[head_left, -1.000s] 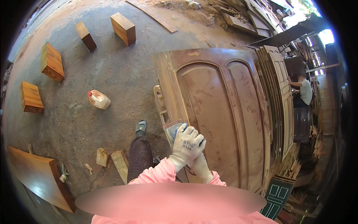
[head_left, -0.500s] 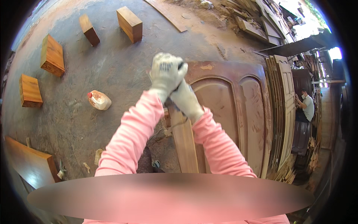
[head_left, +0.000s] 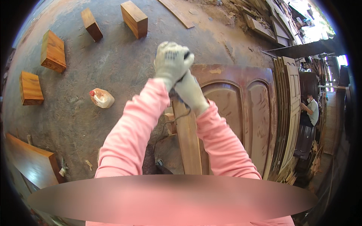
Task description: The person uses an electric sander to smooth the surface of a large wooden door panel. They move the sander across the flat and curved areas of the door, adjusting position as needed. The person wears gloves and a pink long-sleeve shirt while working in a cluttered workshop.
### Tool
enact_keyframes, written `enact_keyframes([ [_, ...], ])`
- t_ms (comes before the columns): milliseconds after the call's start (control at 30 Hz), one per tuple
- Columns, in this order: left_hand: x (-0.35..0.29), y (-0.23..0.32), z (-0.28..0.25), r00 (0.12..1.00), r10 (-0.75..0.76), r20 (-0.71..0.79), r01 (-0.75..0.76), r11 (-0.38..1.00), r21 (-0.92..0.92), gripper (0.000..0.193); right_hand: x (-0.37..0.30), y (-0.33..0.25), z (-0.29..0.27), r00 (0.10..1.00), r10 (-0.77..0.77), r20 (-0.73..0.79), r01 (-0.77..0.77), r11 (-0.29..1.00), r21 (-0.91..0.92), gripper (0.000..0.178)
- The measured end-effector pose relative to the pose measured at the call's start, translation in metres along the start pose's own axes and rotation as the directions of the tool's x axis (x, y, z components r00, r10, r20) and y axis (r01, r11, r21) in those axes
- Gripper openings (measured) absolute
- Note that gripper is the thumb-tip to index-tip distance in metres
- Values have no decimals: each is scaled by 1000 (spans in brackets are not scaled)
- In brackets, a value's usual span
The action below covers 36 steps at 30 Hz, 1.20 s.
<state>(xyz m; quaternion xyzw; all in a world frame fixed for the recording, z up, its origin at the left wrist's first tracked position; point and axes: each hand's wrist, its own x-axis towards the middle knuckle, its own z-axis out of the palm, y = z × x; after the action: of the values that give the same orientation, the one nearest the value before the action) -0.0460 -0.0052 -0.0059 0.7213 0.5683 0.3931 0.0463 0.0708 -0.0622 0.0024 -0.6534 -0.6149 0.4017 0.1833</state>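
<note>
Both hands wear pale gloves and are closed, one just beyond the other, at the far left corner of a brown panelled door (head_left: 222, 107). My left hand (head_left: 172, 63) is the farther one. My right hand (head_left: 190, 92) wraps lower, against the left wrist. Between them they grip a dark corded tool (head_left: 178, 98), almost wholly hidden by the gloves, so its exact kind cannot be made out. A thin dark cord (head_left: 174, 120) hangs from it beside the door's bare lighter wooden edge (head_left: 188, 141).
Several varnished wooden blocks, one a tall block (head_left: 134, 20), stand on the floor at left. A whitish jug (head_left: 102, 98) with a red cap sits nearer. Door panels (head_left: 292, 109) lean at right, with a co-worker (head_left: 311, 109) beyond. Scrap boards (head_left: 260, 28) lie far right.
Both hands have moved a little farther away along the door's edge, still closed together. More of the cord and a small wooden block beside the door now show. The view has shifted slightly.
</note>
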Motion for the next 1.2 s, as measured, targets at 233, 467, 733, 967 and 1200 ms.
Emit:
enact_keyframes([
  [233, 7, 2, 4, 1000, 2, 14, -2, 1000, -22, 27, 5, 21, 4, 992, -85, -92, 80, 995, -50, 65],
  [467, 0, 14, 0, 995, 48, 91, -34, 988, -152, 27, -10, 19, -1, 998, 60, -27, -60, 998, 20, 68],
  [733, 5, 21, 10, 993, 53, 107, -40, 992, -118, 27, -3, 25, -9, 996, 59, -73, -58, 998, 22, 68],
  [967, -1, 21, 17, 982, 69, 175, -52, 993, -102, 27, -20, 20, -6, 992, 71, -108, -72, 997, -7, 72],
  [1200, -25, 26, 31, 962, 98, 255, -76, 993, -94, 28, -40, 72, 8, 985, 91, -143, -99, 994, -49, 63],
])
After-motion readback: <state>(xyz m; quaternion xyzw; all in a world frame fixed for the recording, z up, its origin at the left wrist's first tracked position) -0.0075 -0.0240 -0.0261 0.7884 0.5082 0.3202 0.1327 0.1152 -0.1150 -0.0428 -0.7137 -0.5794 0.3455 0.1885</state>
